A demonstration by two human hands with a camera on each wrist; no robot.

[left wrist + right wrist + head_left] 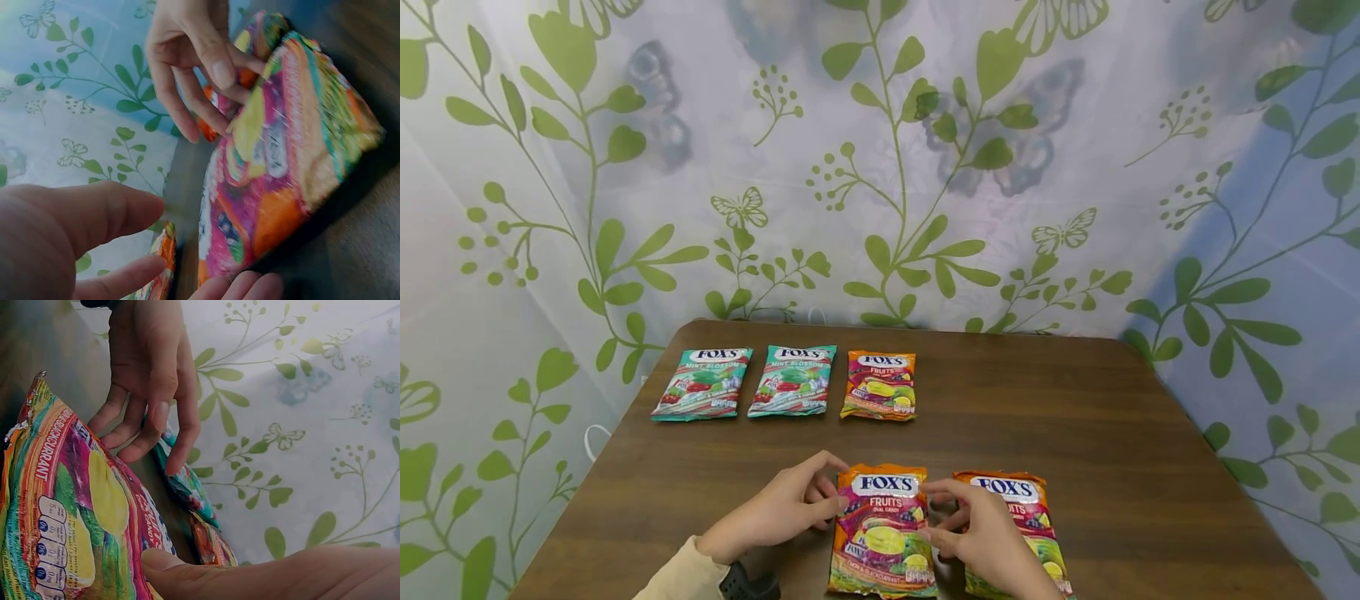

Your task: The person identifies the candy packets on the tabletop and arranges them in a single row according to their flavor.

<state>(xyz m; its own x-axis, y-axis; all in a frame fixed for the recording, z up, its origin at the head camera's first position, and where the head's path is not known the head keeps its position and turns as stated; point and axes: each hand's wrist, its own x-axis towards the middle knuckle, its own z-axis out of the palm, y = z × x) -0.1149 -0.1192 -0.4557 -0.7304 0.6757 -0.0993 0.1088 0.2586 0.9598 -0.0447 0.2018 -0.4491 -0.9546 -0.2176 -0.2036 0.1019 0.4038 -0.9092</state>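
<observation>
A bag of Fox's Fruits candy (pixel 883 533), orange and purple, lies face up at the near middle of the table between both hands. Along its left edge sits my left hand (pixel 793 504), index finger at the upper corner and thumb lower down. In the left wrist view that thumb and index finger stand apart, with the other fingertips (pixel 265 287) beside the bag. My right hand (pixel 981 533) is at the bag's right edge, its thumb (pixel 165 559) touching the side. Under the right hand lies a second Fruits bag (pixel 1048 550), partly covered.
Farther back, two teal Mint Blossom bags (pixel 703 383) (pixel 793 382) and one smaller-looking Fruits bag (pixel 880 386) lie in a row on the brown wooden table (pixel 1037 400). A leaf-patterned curtain (pixel 925 167) hangs behind the table's far edge.
</observation>
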